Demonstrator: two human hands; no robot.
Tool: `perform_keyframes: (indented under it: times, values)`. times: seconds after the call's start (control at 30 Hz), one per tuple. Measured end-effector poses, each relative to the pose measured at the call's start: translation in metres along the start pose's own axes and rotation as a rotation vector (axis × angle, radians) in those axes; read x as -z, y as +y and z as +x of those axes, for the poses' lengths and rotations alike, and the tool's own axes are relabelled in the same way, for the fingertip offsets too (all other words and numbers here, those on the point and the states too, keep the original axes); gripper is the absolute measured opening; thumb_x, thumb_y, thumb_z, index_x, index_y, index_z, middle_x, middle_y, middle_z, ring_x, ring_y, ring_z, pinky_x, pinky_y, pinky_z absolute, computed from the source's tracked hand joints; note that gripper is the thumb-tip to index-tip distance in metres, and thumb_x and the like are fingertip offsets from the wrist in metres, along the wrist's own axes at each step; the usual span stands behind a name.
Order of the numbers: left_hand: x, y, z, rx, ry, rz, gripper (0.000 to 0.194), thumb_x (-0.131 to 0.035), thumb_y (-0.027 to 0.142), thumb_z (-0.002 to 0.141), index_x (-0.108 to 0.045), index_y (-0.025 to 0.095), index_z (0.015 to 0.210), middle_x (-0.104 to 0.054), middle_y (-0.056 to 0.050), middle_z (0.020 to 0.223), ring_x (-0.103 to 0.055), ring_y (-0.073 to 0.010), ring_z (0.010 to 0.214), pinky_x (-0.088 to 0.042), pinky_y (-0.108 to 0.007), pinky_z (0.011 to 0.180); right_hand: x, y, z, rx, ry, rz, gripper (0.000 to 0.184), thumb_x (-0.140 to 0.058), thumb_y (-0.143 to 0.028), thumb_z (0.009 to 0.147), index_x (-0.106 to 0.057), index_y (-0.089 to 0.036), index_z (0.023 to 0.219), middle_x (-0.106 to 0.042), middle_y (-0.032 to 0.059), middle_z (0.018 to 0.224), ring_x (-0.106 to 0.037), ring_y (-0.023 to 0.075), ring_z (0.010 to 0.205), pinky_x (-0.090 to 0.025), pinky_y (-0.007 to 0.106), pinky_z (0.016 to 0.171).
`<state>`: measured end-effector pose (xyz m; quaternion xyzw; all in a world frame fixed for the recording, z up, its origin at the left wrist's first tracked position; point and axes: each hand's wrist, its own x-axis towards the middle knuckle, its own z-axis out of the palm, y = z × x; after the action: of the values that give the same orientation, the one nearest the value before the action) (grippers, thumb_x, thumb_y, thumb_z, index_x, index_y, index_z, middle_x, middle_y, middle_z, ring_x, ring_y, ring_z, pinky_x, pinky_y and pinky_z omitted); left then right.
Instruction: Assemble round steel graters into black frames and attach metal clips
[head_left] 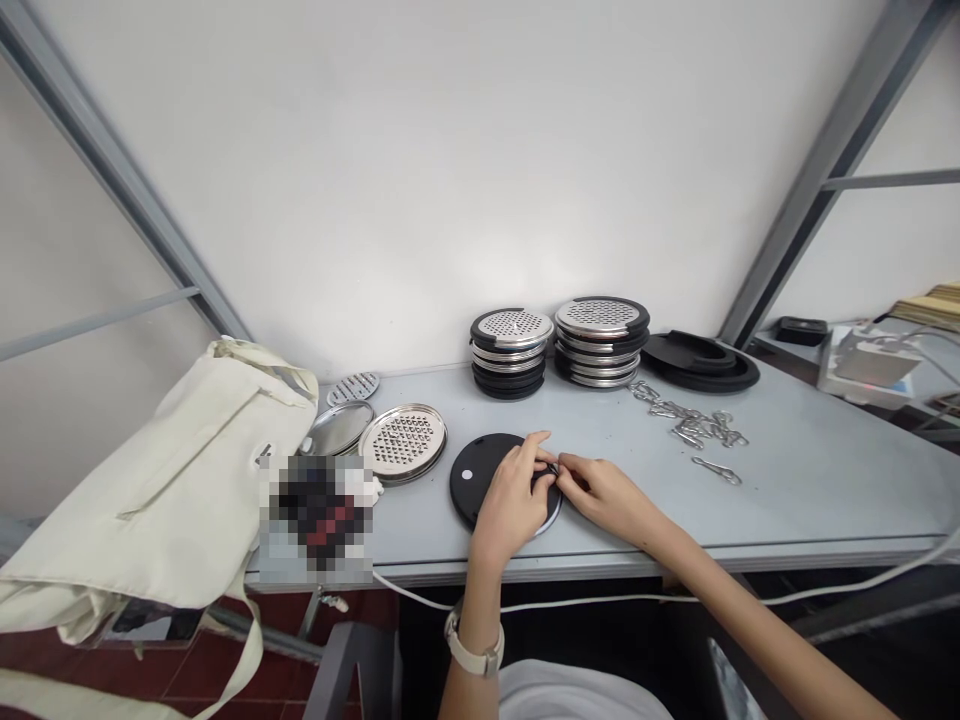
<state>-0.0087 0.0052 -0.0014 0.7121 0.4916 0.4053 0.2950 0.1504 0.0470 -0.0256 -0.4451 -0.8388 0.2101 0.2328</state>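
Note:
A black round disc (480,462) with a white dot lies near the table's front edge, a pale rim showing at its lower right. My left hand (516,495) rests over its right part, fingers bent and gripping it near the edge. At that same edge my right hand (600,492) pinches with thumb and forefinger; a small dark and shiny bit shows between the two hands, too small to name. To the left of the disc sit silvery round grater plates (403,440) with raised holes. Several metal spring clips (690,425) lie loose to the right, one clip (717,470) apart from the pile.
Behind stand two stacks of black-rimmed grater discs, a left stack (511,352) and a right stack (601,342). Black round rings (697,362) lie beside them. A cream bag (172,470) hangs over the left end. A white cable (600,600) runs along the front.

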Motion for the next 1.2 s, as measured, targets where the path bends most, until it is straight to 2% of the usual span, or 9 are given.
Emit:
perform_keyframes:
  times: [0.23,0.4,1.2]
  values:
    - [0.0007,-0.0006,-0.0002,-0.004,0.005,-0.004,0.050,-0.045,0.006,0.084,-0.044,0.026,0.130,-0.062,-0.004,0.110,-0.059,-0.0166,0.101,-0.046,-0.037,0.097,-0.0014,0.0001,-0.0003,0.002,0.031,0.057,0.025,-0.035,-0.033,0.092,-0.040,-0.022,0.070,-0.049,-0.0035,0.057,-0.044,0.0121,0.050,-0.030,0.024,0.052]
    - [0.0008,-0.0008,-0.0003,-0.006,0.009,-0.005,0.050,-0.045,0.006,0.084,-0.044,0.026,0.130,-0.062,-0.005,0.110,-0.059,-0.0168,0.101,-0.046,-0.037,0.097,-0.0015,0.0000,0.0003,-0.001,0.024,0.064,0.026,-0.036,-0.033,0.092,-0.038,-0.022,0.069,-0.049,-0.0038,0.057,-0.044,0.0120,0.050,-0.031,0.024,0.052]
    - [0.0008,-0.0012,-0.0005,0.000,0.001,0.009,0.048,-0.045,0.006,0.084,-0.044,0.025,0.129,-0.062,-0.004,0.110,-0.059,-0.0163,0.100,-0.045,-0.035,0.097,0.0006,-0.0008,0.0010,-0.061,0.005,0.212,0.028,-0.040,-0.035,0.088,-0.043,-0.020,0.065,-0.045,-0.0043,0.058,-0.041,0.0111,0.055,-0.031,0.023,0.053]
